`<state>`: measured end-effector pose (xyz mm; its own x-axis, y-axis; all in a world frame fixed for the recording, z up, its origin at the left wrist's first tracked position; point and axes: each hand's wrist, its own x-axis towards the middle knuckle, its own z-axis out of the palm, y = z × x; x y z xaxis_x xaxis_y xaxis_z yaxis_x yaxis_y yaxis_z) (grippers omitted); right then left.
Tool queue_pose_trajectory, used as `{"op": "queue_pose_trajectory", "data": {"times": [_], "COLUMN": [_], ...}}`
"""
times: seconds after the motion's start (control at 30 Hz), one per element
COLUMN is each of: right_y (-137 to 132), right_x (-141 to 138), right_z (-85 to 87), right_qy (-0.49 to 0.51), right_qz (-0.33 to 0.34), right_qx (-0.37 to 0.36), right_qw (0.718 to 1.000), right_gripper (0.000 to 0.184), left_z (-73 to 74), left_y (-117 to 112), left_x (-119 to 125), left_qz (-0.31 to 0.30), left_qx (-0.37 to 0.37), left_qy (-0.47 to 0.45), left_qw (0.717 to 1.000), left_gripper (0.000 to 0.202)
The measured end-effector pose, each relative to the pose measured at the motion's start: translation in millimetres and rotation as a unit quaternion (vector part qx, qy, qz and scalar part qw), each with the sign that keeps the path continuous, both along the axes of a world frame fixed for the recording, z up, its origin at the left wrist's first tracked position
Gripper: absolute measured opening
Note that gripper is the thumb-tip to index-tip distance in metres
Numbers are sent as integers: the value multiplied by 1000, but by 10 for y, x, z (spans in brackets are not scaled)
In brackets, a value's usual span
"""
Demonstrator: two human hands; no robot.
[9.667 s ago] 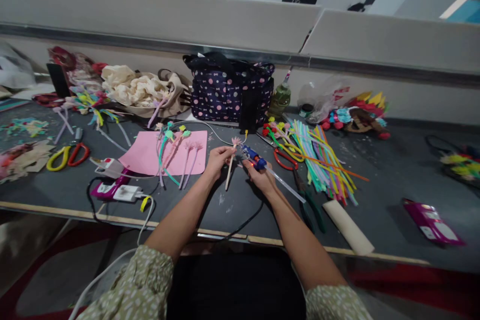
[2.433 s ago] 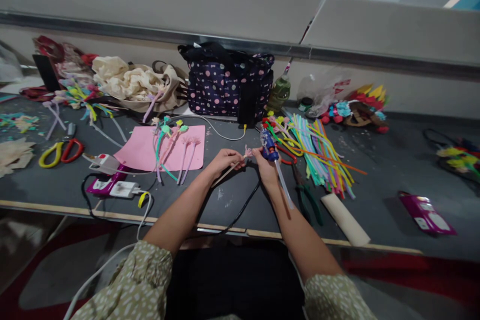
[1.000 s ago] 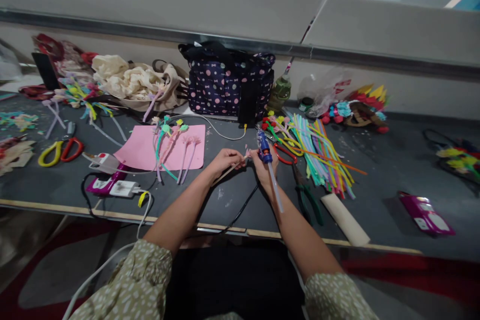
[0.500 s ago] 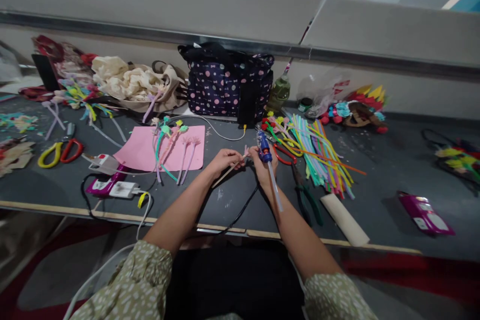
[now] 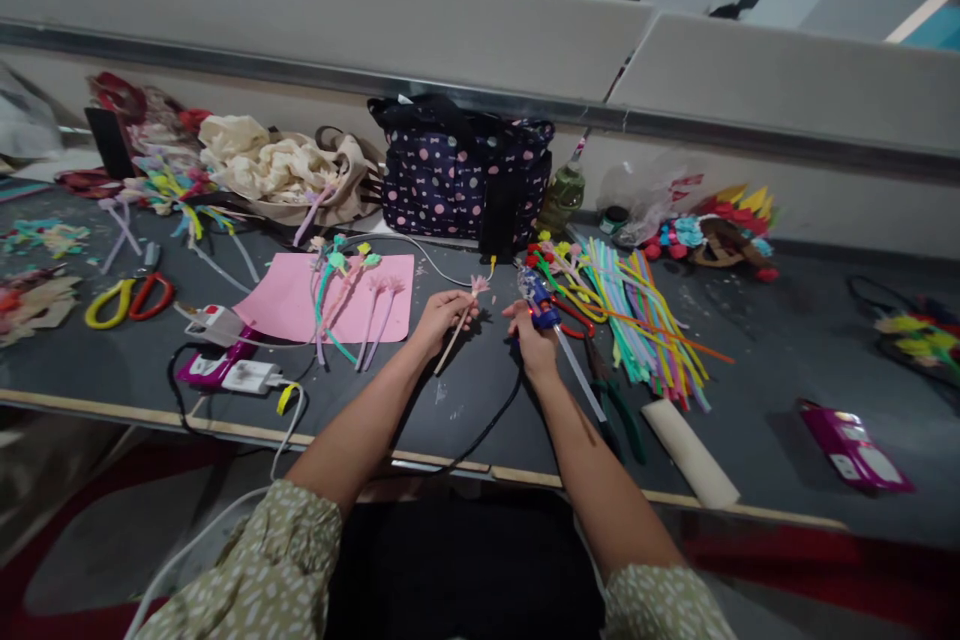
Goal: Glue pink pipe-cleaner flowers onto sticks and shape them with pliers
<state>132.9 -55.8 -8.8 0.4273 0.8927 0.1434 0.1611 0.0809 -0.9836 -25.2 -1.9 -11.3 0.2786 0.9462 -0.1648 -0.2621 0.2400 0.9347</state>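
Pinched in my left hand (image 5: 444, 318) is a pipe-cleaner flower (image 5: 480, 288), pale pink petals at the top and a beige stem slanting down toward me. My right hand (image 5: 534, 338) is wrapped round a blue hot glue gun (image 5: 537, 298), its nozzle pointing away from me; a clear glue stick (image 5: 581, 375) sticks out of its back end. A gap separates the glue gun from the flower. To the left, two similar pink-purple flowers (image 5: 381, 305) and several other pipe-cleaner stems lie on a pink sheet (image 5: 281, 290).
Right of my hands are green-handled pliers (image 5: 626, 420), a pile of coloured pipe cleaners (image 5: 649, 310) and a beige roll (image 5: 690, 455). Scissors (image 5: 131, 295) and a power strip (image 5: 217, 365) lie left. A dotted bag (image 5: 457, 180) stands behind. A black cord (image 5: 491, 435) crosses the table's front.
My right hand and the glue gun have moved right, away from the flower. The flower's petals, earlier between both hands, now show spread open above my left hand. The camera view shifted slightly.
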Motion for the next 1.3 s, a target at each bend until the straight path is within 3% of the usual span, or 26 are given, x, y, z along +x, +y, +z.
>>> {"op": "queue_pose_trajectory", "data": {"times": [0.17,0.5,1.1,1.3], "right_y": [-77,-93,-86,-82], "right_x": [-64,-81,-106,-114], "right_z": [23,32,-3,-7], "right_qy": [-40,-84,-84,-103], "right_qz": [95,144,110,105], "right_qx": [7,-2,-47,-32], "right_qw": [995,986,989,989], "right_gripper": [46,38,45,44], "left_z": [-8,-1,-22,-15], "left_y": [17,28,37,27], "left_x": [-24,-21,-19,-20], "left_qz": [42,75,57,53], "left_qx": [1,-11,1,5], "left_qy": [-16,-29,-24,-27], "left_qw": [999,997,998,998], "left_gripper": [23,23,24,24]}}
